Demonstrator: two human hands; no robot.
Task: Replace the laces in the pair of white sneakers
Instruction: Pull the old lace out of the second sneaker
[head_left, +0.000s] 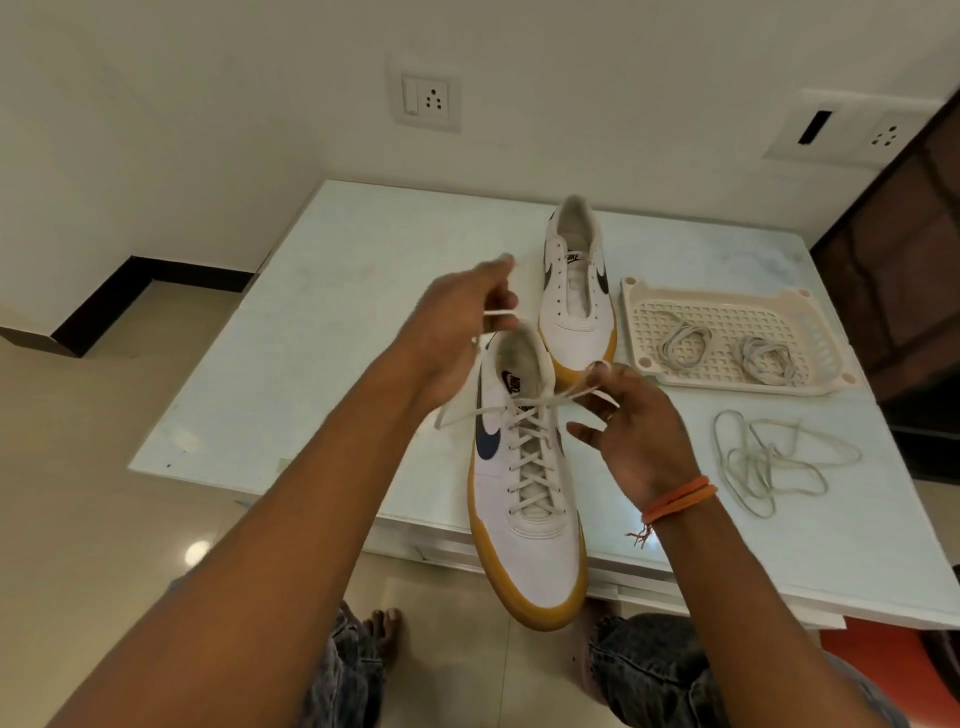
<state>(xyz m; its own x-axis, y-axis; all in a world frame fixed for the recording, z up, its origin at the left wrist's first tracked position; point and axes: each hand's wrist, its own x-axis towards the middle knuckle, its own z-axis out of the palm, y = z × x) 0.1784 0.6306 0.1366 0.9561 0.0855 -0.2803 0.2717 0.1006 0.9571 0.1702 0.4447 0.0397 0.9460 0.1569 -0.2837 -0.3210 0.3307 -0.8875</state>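
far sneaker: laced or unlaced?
Unlaced. The far sneaker shows bare eyelets and an exposed tongue, with no lace across them.

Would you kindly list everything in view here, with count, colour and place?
laced sneaker: one, white with gum sole, near table edge, toe overhanging
unlaced sneaker: one, white, farther back
tray: one, cream, right of the unlaced sneaker
coiled laces: two bundles, greyish, in the tray
loose lace: one tangle, greyish, on the table in front of the tray
table: one, pale
wall sockets: two, white, on the wall
left hand: grip on a lace end
right hand: grip on the other end, orange wristbands
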